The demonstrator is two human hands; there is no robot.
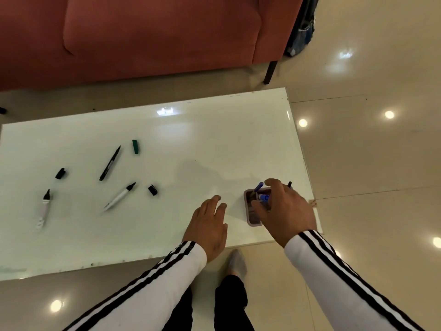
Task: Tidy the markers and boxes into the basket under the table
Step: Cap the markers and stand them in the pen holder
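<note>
A small mauve box (249, 211) sits near the white table's right front corner. My right hand (284, 211) is over it, fingers closed on a blue marker (261, 193) that pokes up from the box. A black marker tip (289, 184) shows behind that hand. My left hand (207, 225) rests flat on the table just left of the box, fingers apart and holding nothing. On the table's left lie a thin black pen (110, 163), two white markers with black tips (120, 195) (44, 209), a green cap (135, 146) and two black caps (60, 173) (152, 189). No basket is in view.
The glossy white table (214, 139) stands on a shiny beige tiled floor. A red sofa (143, 37) runs along the far side, and a dark bag (301, 27) leans by its right end. My socked foot (236, 261) is at the table's near edge.
</note>
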